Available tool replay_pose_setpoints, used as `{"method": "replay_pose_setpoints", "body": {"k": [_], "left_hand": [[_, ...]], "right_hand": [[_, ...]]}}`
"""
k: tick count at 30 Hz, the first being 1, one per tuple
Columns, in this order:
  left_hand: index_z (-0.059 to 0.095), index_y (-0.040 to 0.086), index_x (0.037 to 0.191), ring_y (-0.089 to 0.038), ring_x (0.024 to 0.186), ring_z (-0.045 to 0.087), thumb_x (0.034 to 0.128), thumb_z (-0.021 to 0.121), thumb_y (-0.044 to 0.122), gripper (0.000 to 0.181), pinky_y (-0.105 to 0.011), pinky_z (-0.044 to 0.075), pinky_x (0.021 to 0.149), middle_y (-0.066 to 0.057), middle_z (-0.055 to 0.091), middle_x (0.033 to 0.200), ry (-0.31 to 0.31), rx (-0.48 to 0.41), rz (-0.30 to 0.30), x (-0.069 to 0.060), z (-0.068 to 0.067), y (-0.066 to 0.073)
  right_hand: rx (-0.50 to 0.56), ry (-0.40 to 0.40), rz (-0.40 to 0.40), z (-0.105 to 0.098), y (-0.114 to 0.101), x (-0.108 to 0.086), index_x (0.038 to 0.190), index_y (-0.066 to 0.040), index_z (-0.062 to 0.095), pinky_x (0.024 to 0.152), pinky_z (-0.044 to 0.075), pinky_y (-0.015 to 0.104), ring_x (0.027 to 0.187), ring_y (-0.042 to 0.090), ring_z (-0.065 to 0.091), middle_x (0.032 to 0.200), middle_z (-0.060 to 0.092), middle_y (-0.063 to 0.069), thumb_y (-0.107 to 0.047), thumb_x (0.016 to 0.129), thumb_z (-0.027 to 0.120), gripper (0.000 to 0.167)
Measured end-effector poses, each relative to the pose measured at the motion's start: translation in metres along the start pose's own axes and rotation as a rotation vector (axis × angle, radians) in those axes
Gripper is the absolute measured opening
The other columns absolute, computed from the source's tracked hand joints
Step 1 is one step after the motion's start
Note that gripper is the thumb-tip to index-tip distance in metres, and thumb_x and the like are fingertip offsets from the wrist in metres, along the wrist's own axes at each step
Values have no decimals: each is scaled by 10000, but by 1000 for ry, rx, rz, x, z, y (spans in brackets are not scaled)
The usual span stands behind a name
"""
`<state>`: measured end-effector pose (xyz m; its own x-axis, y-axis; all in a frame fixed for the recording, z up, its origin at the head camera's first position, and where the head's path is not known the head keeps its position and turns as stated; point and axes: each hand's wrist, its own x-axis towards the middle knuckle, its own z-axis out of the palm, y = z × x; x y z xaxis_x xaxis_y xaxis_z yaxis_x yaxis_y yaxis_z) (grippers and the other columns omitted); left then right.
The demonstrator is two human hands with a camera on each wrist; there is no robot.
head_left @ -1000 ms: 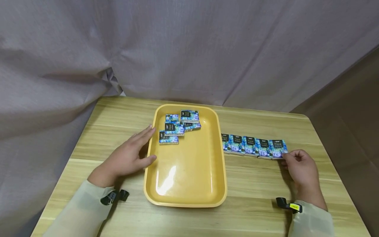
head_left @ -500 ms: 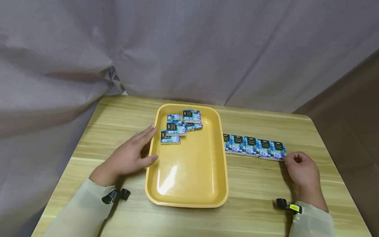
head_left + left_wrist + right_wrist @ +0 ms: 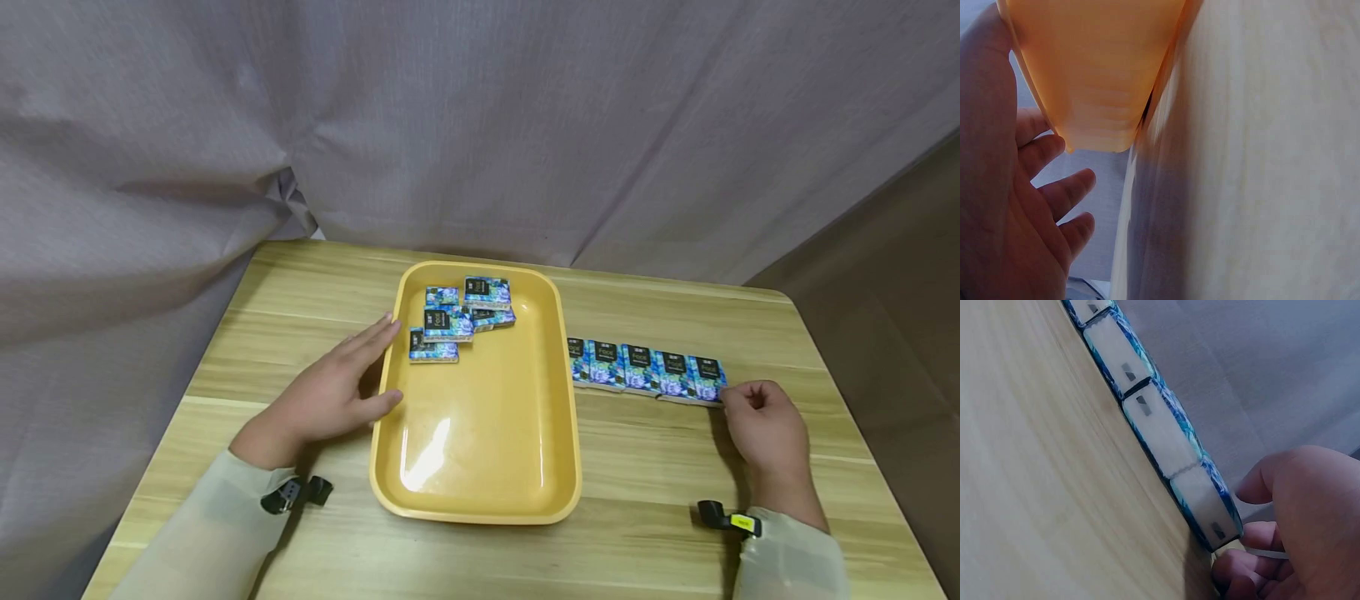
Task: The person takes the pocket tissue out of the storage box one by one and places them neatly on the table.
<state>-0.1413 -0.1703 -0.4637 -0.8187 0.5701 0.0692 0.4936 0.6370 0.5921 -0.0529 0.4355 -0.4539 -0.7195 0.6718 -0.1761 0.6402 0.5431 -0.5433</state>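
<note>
A yellow tray (image 3: 476,450) holds several small blue-patterned packs (image 3: 447,323) toward its far left, some overlapping. My left hand (image 3: 318,400) rests against its left rim with fingers spread; in the left wrist view the left hand (image 3: 1029,181) touches the orange-looking tray wall (image 3: 1097,75). Right of the tray, a row of matching packs (image 3: 640,369) lies side by side. My right hand (image 3: 768,429) has thumb and curled fingers at the near right corner of the end pack (image 3: 708,379). In the right wrist view, the right hand (image 3: 1300,531) pinches that pack's corner (image 3: 1207,503).
The wooden table (image 3: 645,517) extends around the tray and row, with its far edge along a grey curtain (image 3: 465,125). A darker brown curtain (image 3: 900,275) hangs at the right. The tray's right rim hides part of the row's left end.
The end pack has shifted slightly left against its neighbour, and my right thumb now sits at its corner rather than farther over it. My left hand stays at the tray.
</note>
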Motion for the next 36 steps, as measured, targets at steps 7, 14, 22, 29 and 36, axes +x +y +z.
{"method": "replay_pose_setpoints", "body": {"k": [7, 14, 22, 29, 36], "left_hand": [[218, 201, 1819, -364, 1728, 297, 1033, 761, 516, 1006, -615, 319, 1386, -52, 197, 1896, 8, -6, 7, 0, 1, 1], [216, 210, 1819, -369, 1723, 307, 1033, 753, 524, 1003, -620, 333, 1379, -68, 212, 1895, 10, 1, 18, 0, 4, 0], [208, 229, 1820, -365, 1722, 308, 1030, 753, 535, 1008, -615, 334, 1377, -62, 201, 1898, 15, -8, 12, -1, 4, 0], [205, 227, 1821, -361, 1728, 297, 1036, 742, 546, 1004, -614, 322, 1384, -44, 194, 1899, 15, 0, 13, 0, 3, -2], [206, 215, 1821, -364, 1730, 290, 1042, 724, 574, 1002, -616, 319, 1383, -30, 176, 1901, 11, 1, 12, -1, 1, -3]], "right_hand": [[94, 78, 4, -11, -6, -3, 1151, -228, 606, 739, 437, 290, 937, 141, 505, 1048, 547, -57, -499, 1087, 603, 278], [134, 96, -142, -21, -38, -24, 1207, -305, 637, 674, 481, 206, 941, 31, 515, 1077, 549, -208, -470, 1072, 696, 221], [146, -36, -461, -13, -95, -56, 1380, -145, 621, 868, 450, 166, 1103, 18, 536, 1315, 602, -70, -367, 1106, 700, 363], [151, -125, -777, 2, -139, -74, 1392, -40, 650, 860, 470, 40, 1068, 2, 590, 1364, 638, 83, -169, 1084, 738, 345], [117, -252, -951, 17, -179, -82, 1373, -79, 676, 889, 556, 141, 1141, 192, 645, 1333, 655, 76, -129, 1045, 775, 347]]}}
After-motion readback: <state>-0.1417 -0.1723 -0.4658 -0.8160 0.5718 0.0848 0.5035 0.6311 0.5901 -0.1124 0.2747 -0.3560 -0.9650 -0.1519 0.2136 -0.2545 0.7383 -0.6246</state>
